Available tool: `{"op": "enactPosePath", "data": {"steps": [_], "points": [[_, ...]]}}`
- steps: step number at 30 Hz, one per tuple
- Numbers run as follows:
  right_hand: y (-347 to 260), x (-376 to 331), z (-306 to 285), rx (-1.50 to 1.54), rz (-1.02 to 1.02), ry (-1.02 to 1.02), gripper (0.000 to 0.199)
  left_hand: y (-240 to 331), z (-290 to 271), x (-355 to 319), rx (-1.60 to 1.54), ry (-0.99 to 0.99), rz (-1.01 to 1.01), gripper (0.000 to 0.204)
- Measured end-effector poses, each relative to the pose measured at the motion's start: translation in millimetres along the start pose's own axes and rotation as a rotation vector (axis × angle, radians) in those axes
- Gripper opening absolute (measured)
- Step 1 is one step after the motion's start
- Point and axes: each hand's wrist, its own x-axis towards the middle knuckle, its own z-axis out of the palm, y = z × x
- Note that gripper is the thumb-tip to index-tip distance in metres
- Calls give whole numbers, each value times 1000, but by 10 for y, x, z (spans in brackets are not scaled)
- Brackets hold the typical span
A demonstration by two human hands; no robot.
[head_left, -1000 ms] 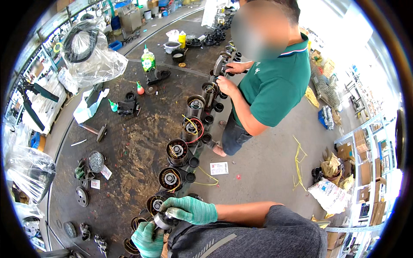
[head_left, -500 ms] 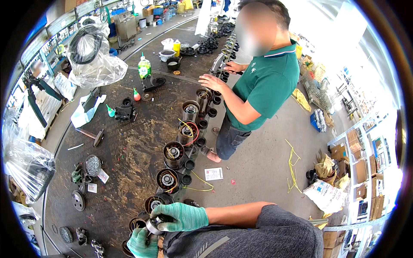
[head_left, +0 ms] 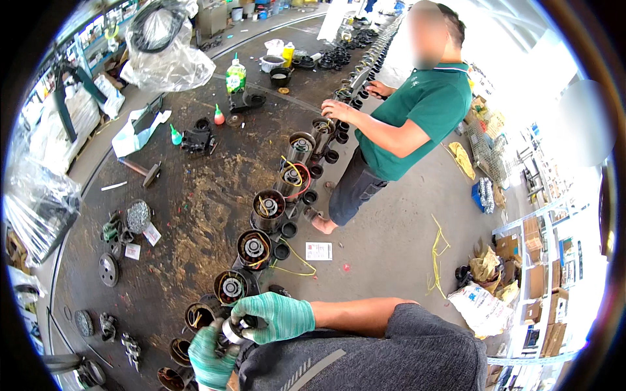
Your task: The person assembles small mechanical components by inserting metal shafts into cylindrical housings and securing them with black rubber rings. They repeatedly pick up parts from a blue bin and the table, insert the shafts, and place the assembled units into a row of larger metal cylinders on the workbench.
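Note:
My left hand [head_left: 214,360] and my right hand [head_left: 282,317], both in green knit gloves, are closed on a silver ring-shaped metal part [head_left: 232,332] with a dark middle. The right fingers curl over its upper side. From the left, the left hand grips it, its fingertips partly hidden. Just beyond the hands stands a round motor housing [head_left: 231,287] with windings and a metal hub inside. Beside the left hand is another open housing [head_left: 199,315] with copper-coloured windings. More housings [head_left: 268,207] with yellow wires continue in a line along the table edge.
A co-worker in a green shirt [head_left: 417,124] stands farther along, hands over the row. On the dark worn table [head_left: 189,241] lie a hammer [head_left: 145,171], a green bottle [head_left: 235,77], a red-capped squeeze bottle [head_left: 219,116] and round metal discs [head_left: 108,269]. Yellow strapping [head_left: 438,254] lies on the floor.
My view has shifted, so the table and housings sit differently in it. Both my hands still hold the ring-shaped part. The co-worker's nearer hand has lowered toward the row.

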Motion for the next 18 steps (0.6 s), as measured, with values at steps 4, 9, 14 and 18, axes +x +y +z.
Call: {"op": "enactPosePath", "data": {"steps": [4, 9, 14, 18], "points": [[-237, 91, -184, -17, 126, -61, 29, -211, -227, -181, -110, 187, -74, 86], [-228, -260, -559, -154, 229, 115, 30, -378, -540, -227, 187, 348, -188, 46], [-60, -356, -593, -111, 306, 256, 31, -644, -435, -221, 458, 303, -176, 48], [-130, -245, -530, -316, 273, 156, 27, -596, -209, 131, 625, 83, -220, 58]]}}
